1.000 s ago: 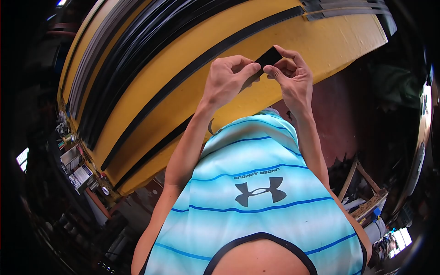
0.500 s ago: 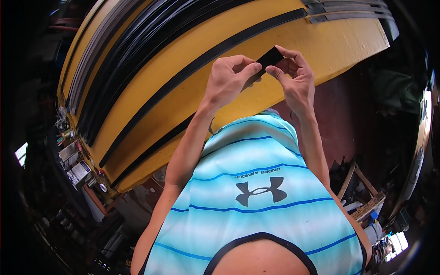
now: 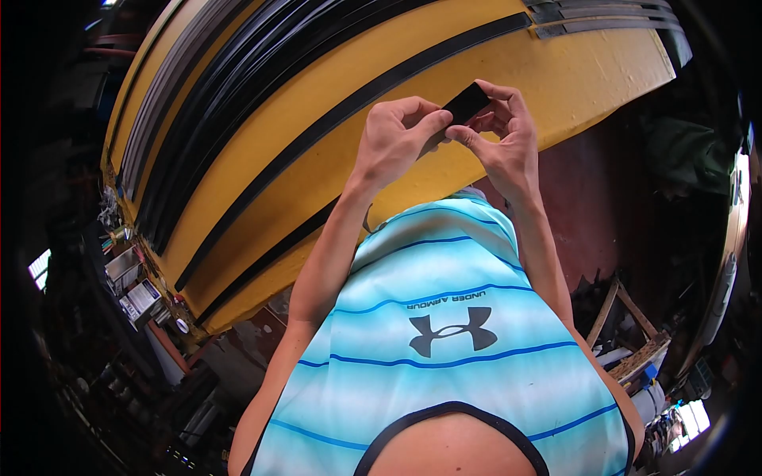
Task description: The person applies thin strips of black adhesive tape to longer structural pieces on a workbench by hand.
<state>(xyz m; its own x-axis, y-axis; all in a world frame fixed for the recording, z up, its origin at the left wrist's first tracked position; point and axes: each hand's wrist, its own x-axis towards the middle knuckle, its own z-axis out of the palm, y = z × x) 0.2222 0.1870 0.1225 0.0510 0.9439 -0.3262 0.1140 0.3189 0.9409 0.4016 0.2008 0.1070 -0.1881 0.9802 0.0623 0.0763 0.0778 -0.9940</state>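
Note:
Both hands are raised over the yellow table and hold a flat black strip [image 3: 467, 101] near its squared end. My left hand [image 3: 394, 136] is closed, pinching the strip between thumb and bent fingers. My right hand [image 3: 508, 139] grips the end, index finger at the far corner and thumb on the near edge. Another stretch of black strip [image 3: 270, 266] lies along the near side of the table and passes behind my left forearm; whether it joins the held piece is hidden.
The yellow table [image 3: 587, 87] carries a single long black strip [image 3: 349, 107], a bundle of glossy black strips [image 3: 230, 103] and grey strips [image 3: 171, 95]. More grey strips [image 3: 611, 16] lie at the far right. A wooden frame [image 3: 631, 341] stands at lower right.
My right thumb has slid left along the strip's near edge, toward my left hand. More of the strip's black face now shows. My left hand has hardly moved.

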